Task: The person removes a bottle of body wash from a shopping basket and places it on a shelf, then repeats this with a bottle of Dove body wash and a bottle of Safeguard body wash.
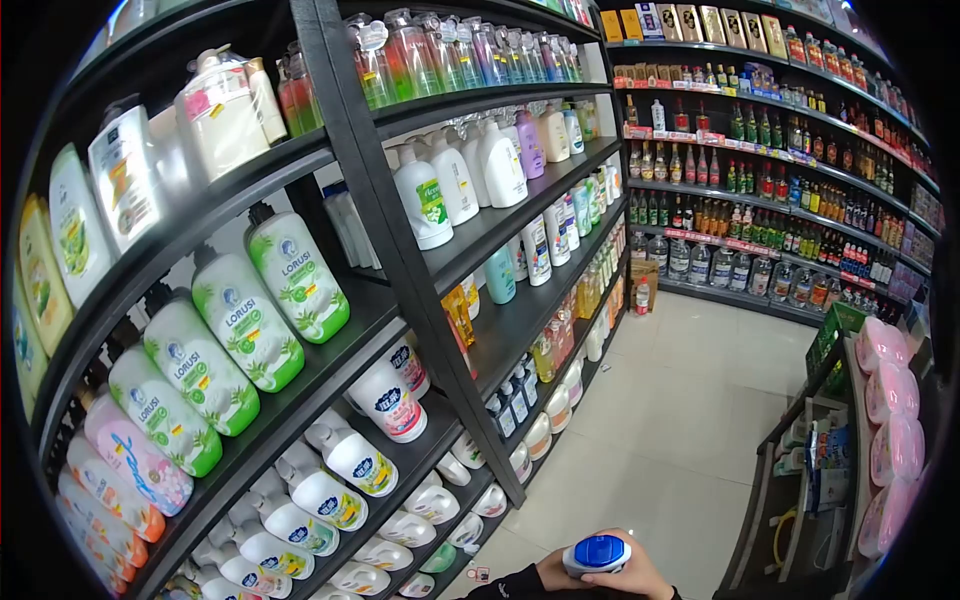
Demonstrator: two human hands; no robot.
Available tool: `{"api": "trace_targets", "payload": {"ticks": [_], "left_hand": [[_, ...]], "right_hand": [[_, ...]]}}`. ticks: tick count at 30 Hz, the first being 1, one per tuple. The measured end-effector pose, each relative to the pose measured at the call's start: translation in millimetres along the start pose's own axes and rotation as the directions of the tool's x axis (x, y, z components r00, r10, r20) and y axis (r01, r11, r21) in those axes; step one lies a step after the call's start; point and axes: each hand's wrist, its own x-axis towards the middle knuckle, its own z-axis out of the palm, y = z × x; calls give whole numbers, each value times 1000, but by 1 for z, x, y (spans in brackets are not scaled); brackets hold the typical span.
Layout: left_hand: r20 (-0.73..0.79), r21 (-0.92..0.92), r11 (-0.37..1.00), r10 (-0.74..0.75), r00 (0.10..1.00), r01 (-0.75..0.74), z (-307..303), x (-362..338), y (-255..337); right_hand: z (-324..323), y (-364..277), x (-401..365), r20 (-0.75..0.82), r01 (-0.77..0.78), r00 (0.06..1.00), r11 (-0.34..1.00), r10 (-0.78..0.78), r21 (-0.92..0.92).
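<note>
A white bottle with a blue cap (600, 551) is seen from above at the bottom of the view. My left hand (552, 571) is closed around its left side, with a black sleeve behind the wrist. From the other side my right hand (640, 572) wraps the bottle, its thumb lying across the front near the cap. The lower part of the bottle is hidden by the hands and the frame edge, so its label cannot be read.
A black shelf unit (385, 190) on the left holds green-and-white Lorusi bottles (300, 280), white pump bottles (425, 200) and white tubs (392, 405). Shelves of glass bottles (740, 265) line the back. Pink packages (890, 390) stand on a right-hand rack. Between them runs a tiled floor (650, 400).
</note>
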Motion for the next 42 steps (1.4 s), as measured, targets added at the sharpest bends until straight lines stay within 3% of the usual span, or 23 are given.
{"api": "trace_targets", "payload": {"ticks": [2, 4, 6, 8, 10, 14, 17, 19, 20, 22, 26, 30, 36, 38, 39, 41, 42], "left_hand": [[53, -147, 981, 132, 990, -123, -12, 12, -4], [-62, -136, 984, 111, 992, -119, -12, 23, -5], [-181, -120, 985, 99, 978, -122, -16, 38, 1], [-226, 23, 1000, 3, 974, 3, -27, 55, 17], [-257, 57, 998, 29, 966, -15, -38, 86, 24], [-289, 142, 990, 54, 956, -12, -57, 142, 40], [-290, 177, 984, 72, 954, -21, -63, 190, 45], [-298, 178, 983, 92, 950, -39, -60, 222, 43], [-306, 175, 984, 97, 947, -44, -57, 234, 41], [-327, 166, 985, 98, 940, -45, -52, 251, 36], [-321, 118, 988, 137, 937, -104, -56, 280, 26], [-319, -76, 996, 9, 948, -35, -63, 296, 41], [-199, 61, 993, 116, 973, -106, -101, 323, 28], [-101, -11, 1000, 5, 995, -6, -117, 332, 39], [-111, -10, 1000, 21, 994, -22, -124, 334, 44], [-212, 164, 986, 32, 977, 3, -146, 339, 58], [-181, -18, 997, 72, 981, -77, -157, 345, 54]], "right_hand": [[-11, -2, 15, 41, -99, 994, 995, 98, 9], [-25, -2, 33, 78, 101, 993, 987, -92, -127], [-42, 6, 52, 130, 109, 987, 990, -97, -86], [-61, 4, 73, 183, 116, 977, 992, -106, -45], [-85, -9, 97, 275, 40, 961, 999, -40, 5], [-141, -23, 134, 316, 113, 944, 992, -93, -48], [-184, -38, 152, 292, 66, 956, 990, -26, -127], [-205, -41, 157, 246, -5, 969, 998, -11, 64], [-216, -40, 161, 253, -20, 967, 998, 4, 61], [-234, -34, 169, 252, 71, 965, 997, -74, 20], [-265, -29, 176, 183, 68, 982, 989, -43, -133], [-278, -19, 185, 84, 61, 995, 995, -53, -83], [-285, -29, 219, 60, -74, 995, 995, 78, -74], [-290, -17, 235, 83, -85, 993, 996, 82, 30], [-290, -13, 241, 95, -82, 992, 997, 80, 17], [-289, -13, 263, -9, -33, 999, 993, 32, -116], [-287, -17, 277, -7, -70, 998, 991, 70, -116]]}}
